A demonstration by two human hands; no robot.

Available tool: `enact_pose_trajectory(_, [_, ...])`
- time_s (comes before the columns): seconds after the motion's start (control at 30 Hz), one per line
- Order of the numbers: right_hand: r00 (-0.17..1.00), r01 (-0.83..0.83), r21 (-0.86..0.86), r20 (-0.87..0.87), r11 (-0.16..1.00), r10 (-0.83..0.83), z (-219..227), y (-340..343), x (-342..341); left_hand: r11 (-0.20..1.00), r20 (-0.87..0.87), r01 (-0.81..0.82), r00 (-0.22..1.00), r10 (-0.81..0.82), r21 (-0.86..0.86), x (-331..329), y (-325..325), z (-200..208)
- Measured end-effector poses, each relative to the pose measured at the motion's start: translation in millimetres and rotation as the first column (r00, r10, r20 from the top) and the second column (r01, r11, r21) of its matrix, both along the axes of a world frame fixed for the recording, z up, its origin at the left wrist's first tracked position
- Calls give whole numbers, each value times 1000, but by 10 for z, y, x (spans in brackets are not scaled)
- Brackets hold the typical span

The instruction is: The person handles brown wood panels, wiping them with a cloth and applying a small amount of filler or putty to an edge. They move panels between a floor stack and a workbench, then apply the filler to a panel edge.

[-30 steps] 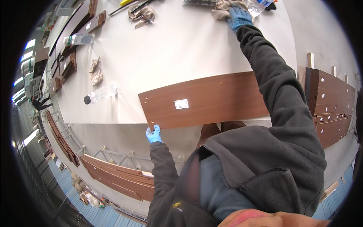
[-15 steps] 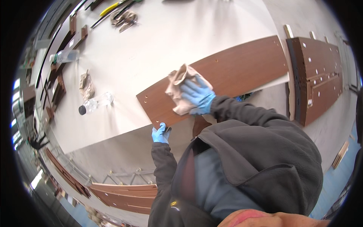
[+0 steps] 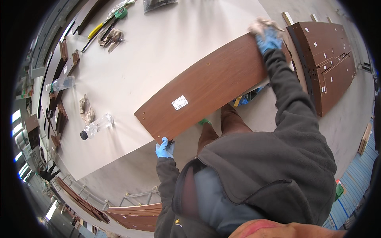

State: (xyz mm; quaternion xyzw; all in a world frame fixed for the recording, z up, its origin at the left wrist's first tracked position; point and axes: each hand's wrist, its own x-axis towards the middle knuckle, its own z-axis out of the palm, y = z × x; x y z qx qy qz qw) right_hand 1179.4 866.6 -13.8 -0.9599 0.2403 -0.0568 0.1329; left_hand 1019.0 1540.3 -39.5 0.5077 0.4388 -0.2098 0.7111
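The board (image 3: 206, 83) lies on the table (image 3: 166, 47), running from the left hand (image 3: 164, 148) at its near corner to the right hand (image 3: 269, 41) at its far end. Blue-gloved, the left hand grasps the board's edge by that corner, thumb at the rim; its fingers beneath are hidden. The right hand, also in a blue glove, is stretched well ahead onto a beige cloth (image 3: 262, 24). Both are blurred, so I cannot tell whether its fingers clench the cloth or only press on it. A white label (image 3: 179, 102) sits on the board, just ahead of the left hand and to its right.

To the left of the left hand, a clear bottle (image 3: 98, 126) with a black cap lies on its side. Beyond it are a crumpled rag (image 3: 86, 111) and, farther off, another bottle (image 3: 63, 84). Well ahead of the left hand, another rag (image 3: 111, 41) lies near a yellow tool (image 3: 95, 30). Right of the right hand, past the table, stands a stack of brown panels (image 3: 329, 63).
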Motion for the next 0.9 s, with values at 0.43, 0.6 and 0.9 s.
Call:
enact_pose_trajectory(0.43, [693,-720,310,368,621,619,306,2729,-1049,988,-182,115,979,-94,107,101,112,-17])
enact_pose_trajectory(0.6, [849,-415,-221,255,883,463,104,440,-907,993,-185,96,979,-80,74,135,131,-43])
enact_pose_trajectory(0.9, [989,-147,-408,-64,901,132,-291,1100,-1228,998,-117,65,991,-65,0,82,100,-17])
